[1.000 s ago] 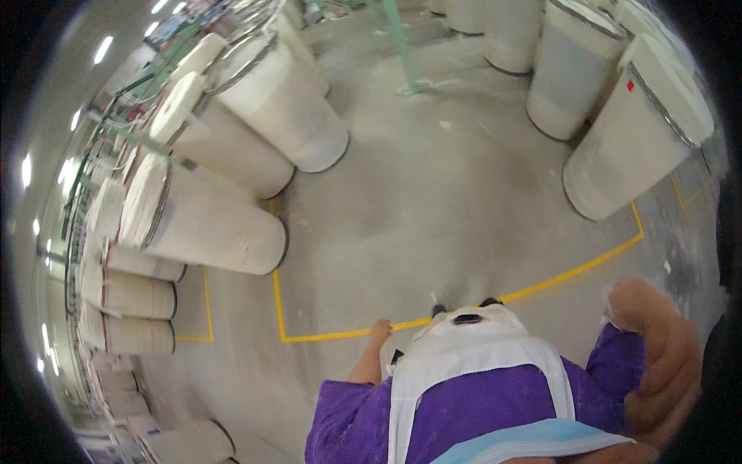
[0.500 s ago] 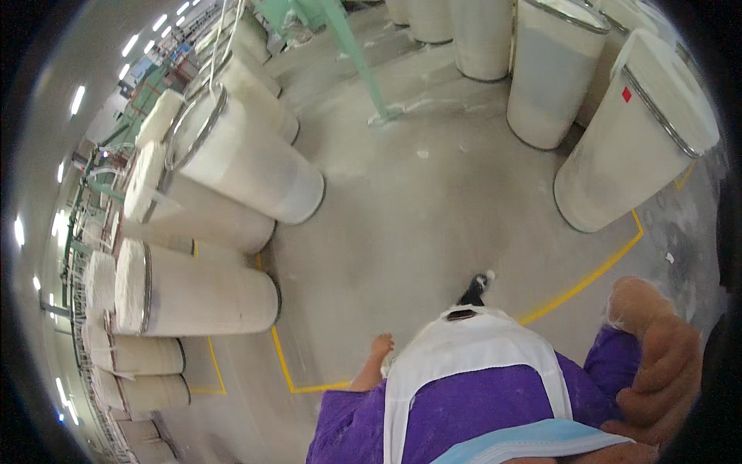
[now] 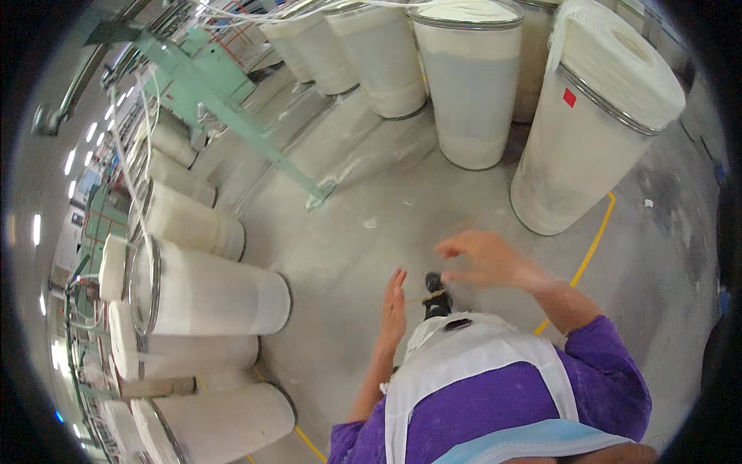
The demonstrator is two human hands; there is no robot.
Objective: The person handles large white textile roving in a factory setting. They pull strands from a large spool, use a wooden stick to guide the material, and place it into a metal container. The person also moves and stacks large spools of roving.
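My left hand [image 3: 394, 303] is raised in front of my body on the left side, its fingers stretched out and nothing in it. Ahead of my apron and somewhat higher stands my right hand [image 3: 487, 259], slightly smeared by motion. Its thumb and fingers are apart with a gap between them, and I see nothing held. Neither hand touches anything. A black shoe [image 3: 435, 286] shows on the floor between them. The nearest container to my right hand is a tall white can [image 3: 568, 174] with a red mark, topped by a thick coil of white fibre [image 3: 614, 58].
More white fibre-filled cans [image 3: 220, 294] line the left side, and another row [image 3: 475, 100] stands at the far side. A green machine frame [image 3: 247, 127] reaches down to the floor at the far left. White strands run overhead. A yellow line [image 3: 591, 251] marks the floor at right.
My right hand has come down from near my right shoulder to in front of my body. My left hand has risen forward. The view has turned to the right, bringing more green frame into sight.
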